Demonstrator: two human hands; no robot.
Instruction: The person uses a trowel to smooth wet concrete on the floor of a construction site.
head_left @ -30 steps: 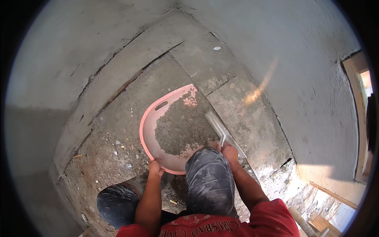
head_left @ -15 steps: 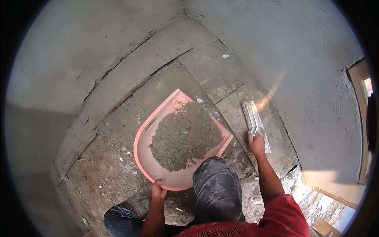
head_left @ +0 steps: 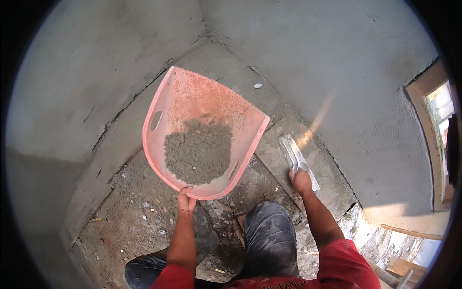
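My left grip (head_left: 186, 199) is closed on the near rim of the pink pan (head_left: 207, 91), and my right grip (head_left: 301, 180) is wrapped round the near end of the handle of a metal trowel (head_left: 294, 150). The pan sits ahead of me and a little left, its rounded end near and its straight edge far and to the right. The trowel is to the right of it, apart from it, its long blade pointing far and slightly left over the pale floor slab (head_left: 280, 179). From this high view I can't tell whether the pan's underside or the blade touches the ground. As for how far along I am: the grey mortar (head_left: 199, 150) lies in one heap in the pan's near half, while the far half is bare except for thin, reddish-looking staining. I see no lump of it on the trowel, so I judge this load is gathered but not laid out. The left wall (head_left: 120, 58) and right wall (head_left: 356, 101) already carry a broad grey coat, with a dark, ragged line along the left wall's foot. The floor by my right knee (head_left: 270, 226) is rough and strewn with crumbs, which I'd count as unfinished.
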